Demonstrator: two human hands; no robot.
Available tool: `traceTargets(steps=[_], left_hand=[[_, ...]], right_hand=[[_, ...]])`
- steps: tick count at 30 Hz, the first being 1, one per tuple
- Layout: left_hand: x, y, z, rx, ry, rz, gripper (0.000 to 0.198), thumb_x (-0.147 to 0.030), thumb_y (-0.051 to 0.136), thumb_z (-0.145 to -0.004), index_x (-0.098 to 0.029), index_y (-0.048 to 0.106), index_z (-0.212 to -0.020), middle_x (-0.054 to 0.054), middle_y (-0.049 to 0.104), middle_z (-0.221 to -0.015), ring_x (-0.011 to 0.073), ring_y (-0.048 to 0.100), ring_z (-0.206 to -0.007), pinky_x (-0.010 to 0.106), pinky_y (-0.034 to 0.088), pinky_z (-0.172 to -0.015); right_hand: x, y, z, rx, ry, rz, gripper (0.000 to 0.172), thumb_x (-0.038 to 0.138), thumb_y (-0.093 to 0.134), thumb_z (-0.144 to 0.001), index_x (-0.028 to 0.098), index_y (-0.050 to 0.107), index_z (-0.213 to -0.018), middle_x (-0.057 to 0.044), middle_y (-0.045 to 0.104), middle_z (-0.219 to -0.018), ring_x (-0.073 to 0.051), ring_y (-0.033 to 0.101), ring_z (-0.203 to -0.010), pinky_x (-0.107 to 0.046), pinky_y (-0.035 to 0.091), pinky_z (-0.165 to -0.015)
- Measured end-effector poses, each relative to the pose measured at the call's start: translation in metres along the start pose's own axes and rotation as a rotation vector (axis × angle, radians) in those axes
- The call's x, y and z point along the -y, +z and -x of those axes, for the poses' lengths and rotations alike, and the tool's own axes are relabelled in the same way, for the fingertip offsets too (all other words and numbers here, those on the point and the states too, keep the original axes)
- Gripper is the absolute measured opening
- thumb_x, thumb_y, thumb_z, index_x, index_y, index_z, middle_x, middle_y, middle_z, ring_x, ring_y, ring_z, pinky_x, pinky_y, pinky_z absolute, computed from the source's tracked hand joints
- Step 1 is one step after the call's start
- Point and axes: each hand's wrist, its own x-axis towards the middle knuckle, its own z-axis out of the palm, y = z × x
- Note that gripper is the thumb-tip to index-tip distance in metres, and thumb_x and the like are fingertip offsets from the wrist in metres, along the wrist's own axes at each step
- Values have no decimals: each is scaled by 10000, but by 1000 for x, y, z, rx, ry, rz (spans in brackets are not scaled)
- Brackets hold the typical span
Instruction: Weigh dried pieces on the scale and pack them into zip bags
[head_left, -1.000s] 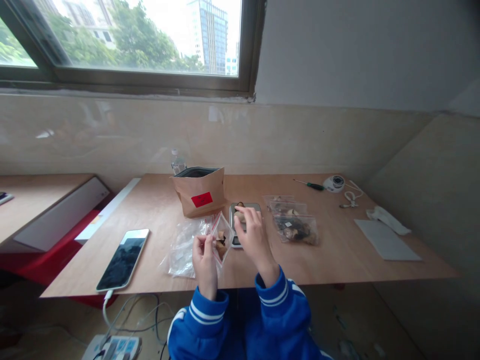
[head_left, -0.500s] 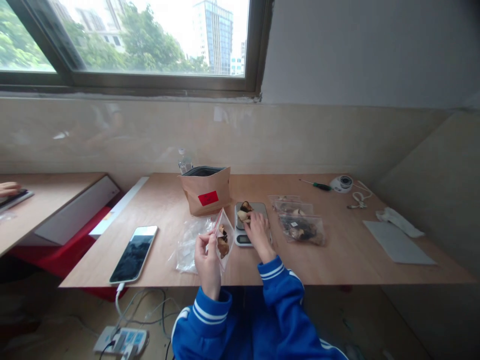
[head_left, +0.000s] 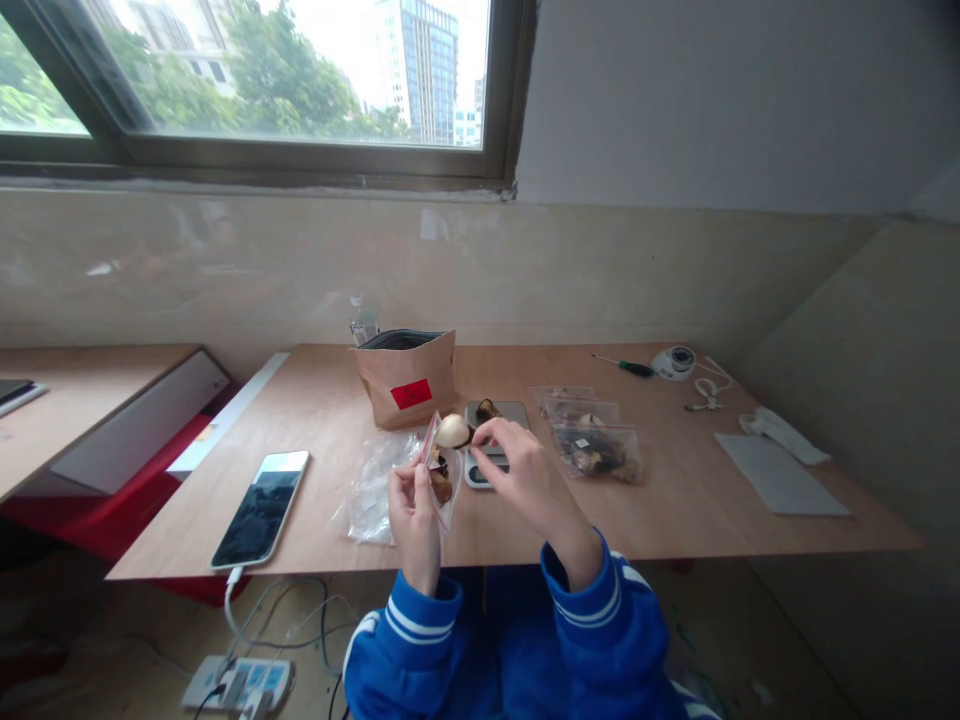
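Observation:
My left hand (head_left: 415, 515) pinches the edge of a small clear zip bag (head_left: 448, 508), which stands open with brown dried mushroom pieces (head_left: 440, 482) inside. Between the fingertips of my right hand (head_left: 525, 470) is a pale dried mushroom (head_left: 453, 431), held by its dark end at the mouth of the bag. Behind that hand lies a kitchen scale (head_left: 517, 412), partly covered by it. A dark dried mushroom piece (head_left: 487, 410) rests on the scale's plate.
A brown paper pouch (head_left: 382, 385) stands open behind the bag, near a bottle (head_left: 364, 325). Empty clear bags (head_left: 367, 500) and a phone (head_left: 259, 510) lie left. Filled zip bags (head_left: 600, 455), a screwdriver (head_left: 637, 369), a white camera (head_left: 673, 363) and a white sheet (head_left: 780, 475) lie right.
My right hand has lifted the pale mushroom off the scale and brought it left to the bag's mouth. My left hand stays on the bag. A hand at far left has left the view.

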Motion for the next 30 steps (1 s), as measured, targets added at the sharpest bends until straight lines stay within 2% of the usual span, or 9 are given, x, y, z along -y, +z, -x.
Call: traceTargets(steps=[3, 9, 13, 15, 17, 19, 20, 25, 30], left_hand=[[-4, -2, -2, -5, 11, -7, 309, -472, 625, -774, -178, 531, -781, 12, 638, -834, 167, 610, -826, 300, 451, -780], [-5, -6, -6, 127, -9, 60, 321, -480, 641, -769, -182, 522, -779, -4, 631, -757, 139, 595, -717, 264, 453, -684], [-6, -9, -4, 149, -62, 87, 323, -478, 656, -757, -185, 528, -799, 38, 689, -882, 187, 645, -857, 310, 478, -771], [-7, -12, -4, 136, -113, 137, 334, -493, 649, -758, -191, 516, -814, 67, 698, -1009, 215, 646, -966, 348, 484, -819], [-8, -14, -5, 117, -137, 147, 358, -516, 647, -750, -193, 500, -801, 80, 696, -1049, 226, 645, -995, 358, 491, -812], [-8, -16, -7, 89, -111, 104, 371, -525, 651, -742, -191, 494, -778, 77, 704, -992, 225, 654, -956, 346, 500, -778], [-8, -17, -8, 75, -89, 71, 369, -523, 652, -741, -188, 498, -770, 67, 705, -935, 218, 661, -913, 335, 506, -755], [-7, -14, -9, -3, -31, -44, 348, -502, 644, -754, -179, 516, -753, 5, 637, -712, 168, 646, -712, 292, 518, -656], [-3, -11, -9, 44, -180, 173, 381, -497, 669, -727, -189, 445, -726, 65, 680, -1001, 208, 671, -900, 329, 537, -721]], right_hand=[[6, -5, 0, 138, -72, 153, 120, 162, 480, -899, 215, 581, -863, -27, 638, -844, -192, 590, -815, -318, 434, -745], [16, 9, 12, 262, -164, 342, 212, 57, 474, -876, 205, 621, -834, -51, 642, -842, -212, 580, -839, -345, 443, -761], [20, 7, 13, 381, -296, 70, 197, 123, 507, -885, 233, 670, -871, -41, 655, -935, -182, 601, -900, -314, 462, -812], [5, 4, 4, 387, -292, -157, 197, 177, 491, -904, 248, 674, -917, -20, 654, -999, -154, 610, -935, -282, 467, -837], [-22, 7, -9, 244, -136, -258, 226, 187, 442, -917, 234, 660, -959, -18, 653, -1014, -146, 610, -956, -278, 469, -854], [-57, 21, -25, 7, 55, -172, 249, 171, 419, -906, 215, 646, -999, -41, 646, -1029, -164, 597, -984, -311, 460, -879], [-74, 31, -33, -27, 104, -100, 258, 158, 448, -885, 207, 634, -1056, -63, 630, -1100, -182, 572, -1052, -338, 434, -932], [-125, 84, -56, 148, 194, 82, 385, 62, 592, -762, 133, 616, -1140, -131, 606, -1211, -233, 509, -1169, -377, 382, -1001], [-127, 89, -55, 93, 228, 68, 336, -22, 460, -788, 149, 680, -975, -96, 683, -1075, -201, 582, -1077, -353, 410, -975]])
